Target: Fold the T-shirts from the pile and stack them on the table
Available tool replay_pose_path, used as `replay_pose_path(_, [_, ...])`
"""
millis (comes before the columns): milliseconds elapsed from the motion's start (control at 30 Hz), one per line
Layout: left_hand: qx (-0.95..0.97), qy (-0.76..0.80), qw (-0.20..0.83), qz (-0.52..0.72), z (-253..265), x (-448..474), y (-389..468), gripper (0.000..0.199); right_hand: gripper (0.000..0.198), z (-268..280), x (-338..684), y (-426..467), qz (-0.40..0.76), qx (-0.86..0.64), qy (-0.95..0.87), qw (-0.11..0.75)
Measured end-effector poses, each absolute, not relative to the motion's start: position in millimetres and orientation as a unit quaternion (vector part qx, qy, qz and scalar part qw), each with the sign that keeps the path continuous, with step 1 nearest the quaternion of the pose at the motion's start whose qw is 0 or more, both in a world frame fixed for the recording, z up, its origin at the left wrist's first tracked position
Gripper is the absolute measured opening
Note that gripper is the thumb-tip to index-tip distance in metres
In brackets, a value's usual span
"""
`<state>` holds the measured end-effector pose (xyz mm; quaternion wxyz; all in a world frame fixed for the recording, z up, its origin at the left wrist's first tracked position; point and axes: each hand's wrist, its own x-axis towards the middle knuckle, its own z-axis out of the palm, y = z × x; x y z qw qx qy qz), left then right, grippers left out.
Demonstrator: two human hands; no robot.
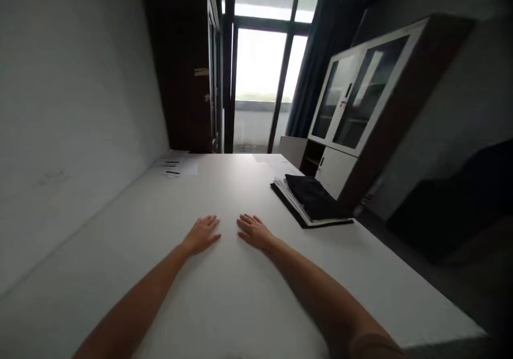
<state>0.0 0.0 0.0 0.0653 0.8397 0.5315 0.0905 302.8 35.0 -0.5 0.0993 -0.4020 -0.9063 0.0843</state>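
Note:
My left hand lies palm down on the white table, its thumb held apart from the other fingers. Beside it, a short gap away, my right hand rests flat on the same surface. Neither hand holds anything. Nearest to my right hand, farther to the right, is a black folder lying on a stack of white papers with a dark sheet or cover beneath.
Papers with several dark pens lie at the far left by the wall. More paper lies at the table's far edge. A glass-door cabinet stands to the right, a dark cabinet at the back left, and a bright window between them.

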Motion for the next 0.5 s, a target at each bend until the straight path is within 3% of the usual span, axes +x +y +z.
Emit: replay_pose_path(500, [0.837,0.534,0.069,0.102,-4.8,0.2,3.4,0.066,0.065,5.6,304.7,34.3,0.102,-0.401,-0.902,0.126])
